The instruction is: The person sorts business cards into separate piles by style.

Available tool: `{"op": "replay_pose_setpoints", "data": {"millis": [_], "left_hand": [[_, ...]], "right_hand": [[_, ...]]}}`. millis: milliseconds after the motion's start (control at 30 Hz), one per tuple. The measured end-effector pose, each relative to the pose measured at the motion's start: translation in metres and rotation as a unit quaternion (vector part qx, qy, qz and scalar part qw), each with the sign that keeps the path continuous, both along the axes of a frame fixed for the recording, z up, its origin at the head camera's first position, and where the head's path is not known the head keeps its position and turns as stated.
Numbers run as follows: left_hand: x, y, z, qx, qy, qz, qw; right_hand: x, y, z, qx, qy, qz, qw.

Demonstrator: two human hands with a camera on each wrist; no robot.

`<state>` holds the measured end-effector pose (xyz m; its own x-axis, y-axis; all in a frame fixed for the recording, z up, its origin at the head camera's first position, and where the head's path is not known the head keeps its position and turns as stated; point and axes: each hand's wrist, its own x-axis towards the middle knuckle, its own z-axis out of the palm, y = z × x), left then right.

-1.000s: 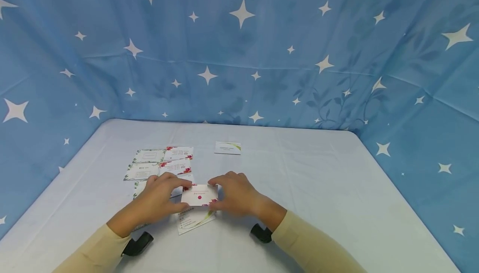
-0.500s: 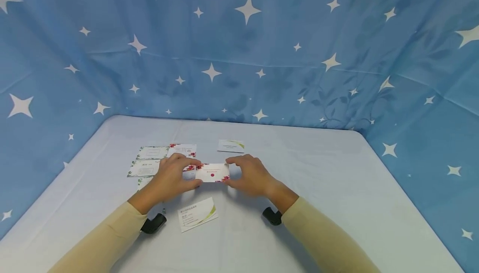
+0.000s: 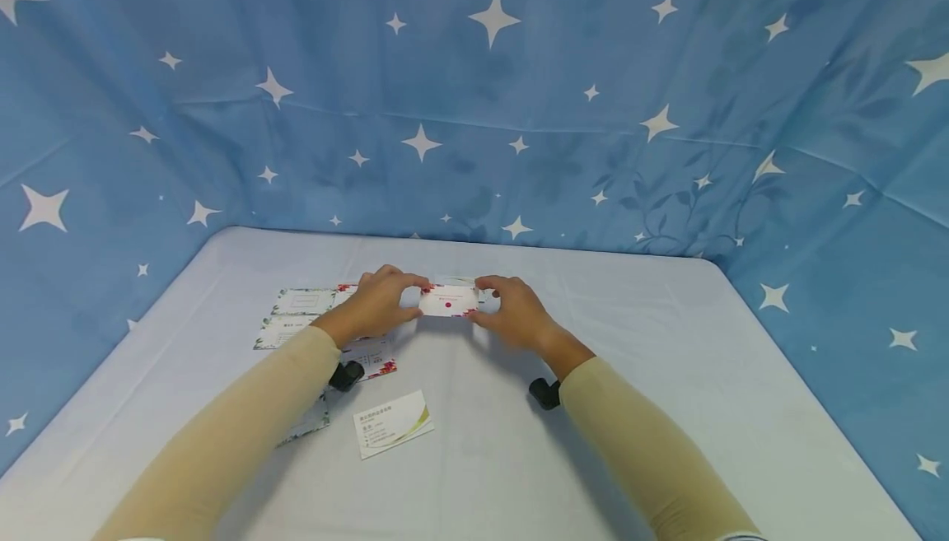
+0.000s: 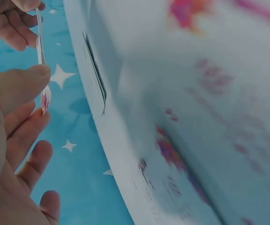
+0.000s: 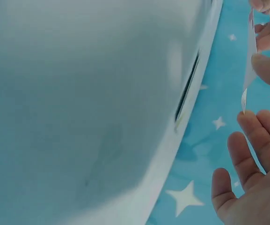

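Both hands hold one white card (image 3: 448, 300) with red flowers at its corners and a red dot. My left hand (image 3: 376, 302) pinches its left end between thumb and fingertips, and my right hand (image 3: 515, 310) pinches the right end. In both wrist views the card shows nearly edge-on, raised off the table. Behind it in the head view, the far white card with a green curve (image 4: 95, 68) is mostly covered. The left wrist view shows that far card lying flat near the table's back edge.
Left of the hands lie several cards with leaf borders (image 3: 285, 331) and red-flower cards (image 3: 373, 357), partly under the left arm. A white card with a green curve (image 3: 393, 424) lies slanted near the front. A starry blue curtain (image 3: 474, 113) hangs behind the white table (image 3: 630, 343).
Both hands have lifted the red-flower card away from the near green-curve card and carried it forward and to the right, toward the far card. The near green-curve card is now fully uncovered.
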<state>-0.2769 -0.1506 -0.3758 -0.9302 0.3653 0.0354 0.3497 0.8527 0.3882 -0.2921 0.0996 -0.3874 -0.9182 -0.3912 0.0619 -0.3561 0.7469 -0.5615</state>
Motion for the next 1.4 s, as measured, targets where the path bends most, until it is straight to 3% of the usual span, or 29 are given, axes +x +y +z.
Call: {"op": "replay_pose_setpoints", "data": {"millis": [200,533,833,1400], "left_hand": [[-0.03,0.014,-0.006,-0.015,-0.034,0.011,0.9993],[-0.055,0.025,-0.016,-0.026,-0.053,0.011,0.9982],[-0.064,0.027,-0.022,-0.042,-0.084,0.029,0.9952],[-0.066,0.029,-0.027,-0.01,-0.129,0.056,0.99]], "right_hand": [[-0.021,0.003,-0.005,0.02,-0.008,-0.02,1.0],[-0.046,0.002,-0.014,0.06,-0.036,-0.046,0.996],[-0.055,-0.004,-0.019,0.075,-0.057,-0.055,0.994],[-0.062,-0.007,-0.025,0.093,-0.072,-0.052,0.992]]}}
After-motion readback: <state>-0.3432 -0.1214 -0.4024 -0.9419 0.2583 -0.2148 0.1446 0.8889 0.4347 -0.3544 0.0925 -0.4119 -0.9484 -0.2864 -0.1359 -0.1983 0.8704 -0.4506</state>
